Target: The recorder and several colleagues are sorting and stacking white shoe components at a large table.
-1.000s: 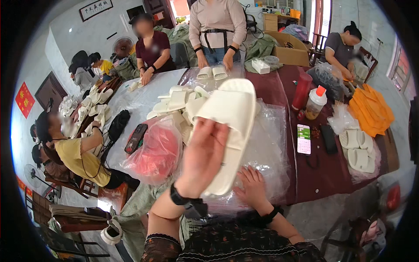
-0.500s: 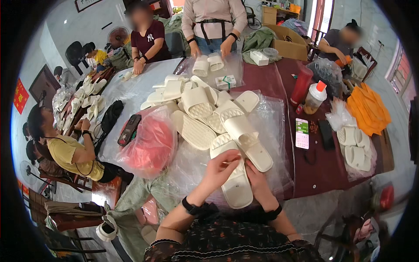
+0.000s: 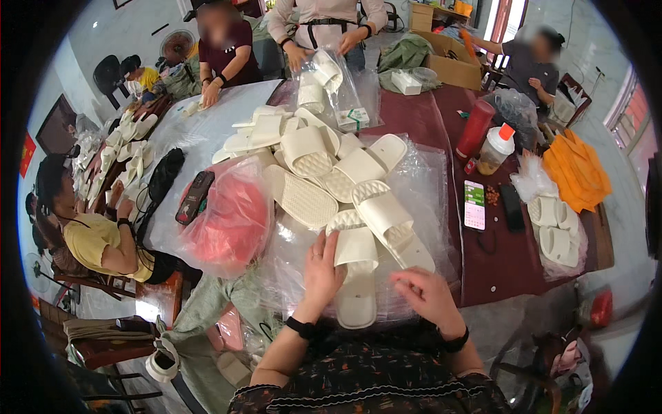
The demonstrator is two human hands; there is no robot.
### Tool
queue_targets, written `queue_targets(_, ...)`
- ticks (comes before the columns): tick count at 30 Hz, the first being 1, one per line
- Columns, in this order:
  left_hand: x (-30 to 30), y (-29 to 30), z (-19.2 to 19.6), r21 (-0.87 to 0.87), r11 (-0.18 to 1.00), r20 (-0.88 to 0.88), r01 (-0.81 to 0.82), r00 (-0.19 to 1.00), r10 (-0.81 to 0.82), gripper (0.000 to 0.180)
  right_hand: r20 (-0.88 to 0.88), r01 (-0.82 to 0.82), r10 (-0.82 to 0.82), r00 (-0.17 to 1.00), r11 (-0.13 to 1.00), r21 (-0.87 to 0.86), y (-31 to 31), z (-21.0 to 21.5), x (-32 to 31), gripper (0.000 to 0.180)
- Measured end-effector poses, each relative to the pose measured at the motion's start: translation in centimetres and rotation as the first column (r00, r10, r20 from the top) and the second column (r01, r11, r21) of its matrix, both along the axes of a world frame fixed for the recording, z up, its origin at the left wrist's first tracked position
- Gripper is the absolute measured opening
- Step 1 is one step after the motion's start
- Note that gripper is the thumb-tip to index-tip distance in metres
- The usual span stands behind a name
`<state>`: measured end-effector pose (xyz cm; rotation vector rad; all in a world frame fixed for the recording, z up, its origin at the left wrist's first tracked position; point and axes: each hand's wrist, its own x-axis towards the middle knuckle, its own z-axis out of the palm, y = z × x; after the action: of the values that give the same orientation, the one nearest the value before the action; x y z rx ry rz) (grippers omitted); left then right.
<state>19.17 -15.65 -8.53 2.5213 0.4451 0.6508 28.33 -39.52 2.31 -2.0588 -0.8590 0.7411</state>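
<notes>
Fingers [image 3: 318, 243] of the left hand [image 3: 323, 274] lie close together at the strap [image 3: 356, 250] of a cream slide sandal [image 3: 356, 300] on clear plastic sheeting [image 3: 295, 259]; whether they pinch it, I cannot tell. The right hand [image 3: 429, 293], fingers loosely bent and slightly apart, is near a 2nd slide [image 3: 383, 219], at the near end of a heap of matching slides [image 3: 303, 152].

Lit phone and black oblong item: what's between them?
A cluster of reddish-brown bits, too small to identify, lies there in the head view.
</notes>
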Motion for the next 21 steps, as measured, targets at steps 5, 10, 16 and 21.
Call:
queue_targets(5,1.2,-0.4,1.0,-0.111,0.991,0.177,-0.081,0.979,0.100,0.062,0.605,0.064,-0.169,0.778,0.979,0.192,1.1,-6.6,2.1,0.038)
queue_targets(10,1.9,-0.3,0.3,-0.204,0.956,0.128,-0.211,0.962,0.240,0.072,0.720,0.088,-0.072,0.690,0.996,0.016,1.7,-7.9,1.1,0.045)
queue_targets(16,2.2,-0.7,-0.7,-0.022,0.975,0.018,-0.219,0.975,0.219,0.081,0.652,0.012,-0.093,0.753,0.992,0.127,3.4,-8.0,2.8,0.052)
queue_targets(21,1.6,-0.8,-0.4,0.070,0.990,-0.067,-0.121,0.990,0.125,0.092,0.704,0.095,-0.096,0.704,0.995,0.040,7.5,-8.5,3.8,0.052)
